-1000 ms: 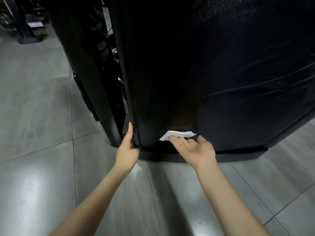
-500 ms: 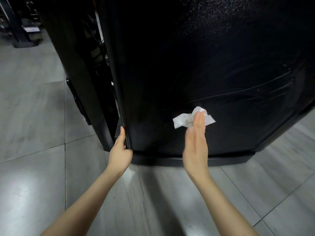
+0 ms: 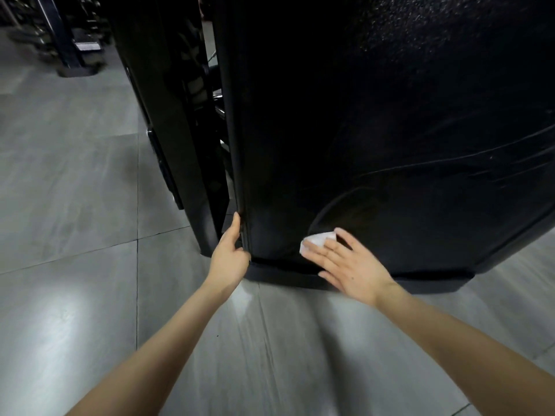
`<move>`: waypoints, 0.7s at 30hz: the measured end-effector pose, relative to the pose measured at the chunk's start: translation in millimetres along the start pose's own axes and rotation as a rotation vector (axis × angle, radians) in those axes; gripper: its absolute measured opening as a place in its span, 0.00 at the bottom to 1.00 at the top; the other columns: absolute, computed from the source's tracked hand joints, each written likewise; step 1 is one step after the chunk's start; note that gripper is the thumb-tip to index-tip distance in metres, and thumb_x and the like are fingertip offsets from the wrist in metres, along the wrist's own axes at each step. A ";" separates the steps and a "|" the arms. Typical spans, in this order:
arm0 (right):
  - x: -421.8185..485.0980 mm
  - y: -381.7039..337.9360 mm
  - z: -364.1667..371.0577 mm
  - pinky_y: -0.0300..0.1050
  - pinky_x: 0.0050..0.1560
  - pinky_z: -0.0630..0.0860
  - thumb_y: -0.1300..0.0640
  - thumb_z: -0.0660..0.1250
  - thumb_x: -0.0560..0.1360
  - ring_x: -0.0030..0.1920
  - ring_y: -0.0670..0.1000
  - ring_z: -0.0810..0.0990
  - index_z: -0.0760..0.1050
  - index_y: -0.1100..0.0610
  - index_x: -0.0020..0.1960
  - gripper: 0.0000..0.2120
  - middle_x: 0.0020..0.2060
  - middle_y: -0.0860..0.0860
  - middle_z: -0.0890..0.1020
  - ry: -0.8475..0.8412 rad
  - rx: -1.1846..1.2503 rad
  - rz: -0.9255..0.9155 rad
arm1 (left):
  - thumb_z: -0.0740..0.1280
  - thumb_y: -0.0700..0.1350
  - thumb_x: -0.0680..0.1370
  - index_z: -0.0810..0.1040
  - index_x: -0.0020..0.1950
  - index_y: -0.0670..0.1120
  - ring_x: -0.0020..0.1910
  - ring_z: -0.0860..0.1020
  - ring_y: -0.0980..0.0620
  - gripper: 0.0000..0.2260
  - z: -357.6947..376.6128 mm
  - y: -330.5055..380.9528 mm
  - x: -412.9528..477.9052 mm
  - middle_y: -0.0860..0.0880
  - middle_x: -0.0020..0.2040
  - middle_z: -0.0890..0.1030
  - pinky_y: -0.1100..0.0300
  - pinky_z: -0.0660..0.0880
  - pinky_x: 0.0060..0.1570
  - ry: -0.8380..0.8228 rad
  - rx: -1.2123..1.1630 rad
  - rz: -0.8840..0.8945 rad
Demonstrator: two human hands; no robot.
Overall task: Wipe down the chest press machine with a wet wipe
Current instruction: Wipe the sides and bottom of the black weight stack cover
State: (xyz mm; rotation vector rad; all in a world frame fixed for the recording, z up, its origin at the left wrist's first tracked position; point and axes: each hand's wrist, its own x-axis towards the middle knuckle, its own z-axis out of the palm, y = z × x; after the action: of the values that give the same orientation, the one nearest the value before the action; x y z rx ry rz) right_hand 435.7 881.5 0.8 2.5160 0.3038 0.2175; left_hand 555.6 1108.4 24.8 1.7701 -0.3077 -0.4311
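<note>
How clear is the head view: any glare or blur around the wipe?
Head view: dim; the black panel swallows detail, showing only faint streaks; glare patches on the floor; the wipe under the right hand is bright, slightly soft; the left hand on the panel's edge reads clearly; wide-angle bending at the borders.

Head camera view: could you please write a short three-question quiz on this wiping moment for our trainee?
1. True or false: the right hand presses the wet wipe against the black panel with straight fingers.
2. The left hand holds: A) the panel's left edge, B) a spray bottle, C) nothing.
3. Fill in: the wipe lies near the panel's ____ edge.
Key: 1 true; 2 A; 3 bottom.
</note>
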 end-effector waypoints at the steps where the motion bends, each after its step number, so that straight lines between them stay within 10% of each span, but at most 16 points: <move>1: 6.0 8.9 -11.4 0.57 0.73 0.45 0.47 0.49 0.78 0.63 0.53 0.67 0.58 0.53 0.75 0.27 0.71 0.50 0.69 0.080 0.001 0.028 | 0.56 0.29 0.76 0.53 0.76 0.57 0.61 0.63 0.63 0.35 -0.4 -0.4 0.5 0.63 0.63 0.63 0.61 0.67 0.63 -0.002 0.001 0.000; 6: 38.6 25.7 -50.2 0.61 0.73 0.43 0.45 0.51 0.79 0.71 0.53 0.62 0.58 0.54 0.75 0.26 0.74 0.50 0.64 0.297 -0.010 0.233 | 0.56 0.28 0.76 0.54 0.76 0.56 0.65 0.64 0.61 0.35 0.7 -3.0 1.7 0.60 0.67 0.63 0.59 0.65 0.68 -0.009 -0.018 0.000; 14: 55.3 -51.4 11.7 0.60 0.68 0.27 0.46 0.44 0.83 0.76 0.52 0.52 0.45 0.58 0.76 0.27 0.76 0.49 0.56 -0.163 -0.229 -0.256 | 0.57 0.25 0.74 0.56 0.76 0.55 0.66 0.67 0.61 0.37 3.8 -3.7 1.9 0.62 0.66 0.66 0.52 0.67 0.68 0.019 -0.116 -0.035; 21: 83.6 -25.7 -7.2 0.59 0.70 0.30 0.48 0.44 0.81 0.76 0.49 0.46 0.44 0.56 0.76 0.26 0.75 0.48 0.46 0.186 -0.319 -0.115 | 0.53 0.22 0.72 0.60 0.75 0.51 0.69 0.66 0.56 0.37 -2.0 -1.2 0.7 0.57 0.69 0.66 0.67 0.69 0.59 0.050 -0.159 -0.058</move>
State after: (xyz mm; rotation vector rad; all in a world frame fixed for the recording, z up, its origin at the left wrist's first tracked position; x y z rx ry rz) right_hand 510.1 928.1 -0.8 2.1603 0.4492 0.4202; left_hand 557.1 1110.2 23.9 1.6345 -0.1813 -0.4398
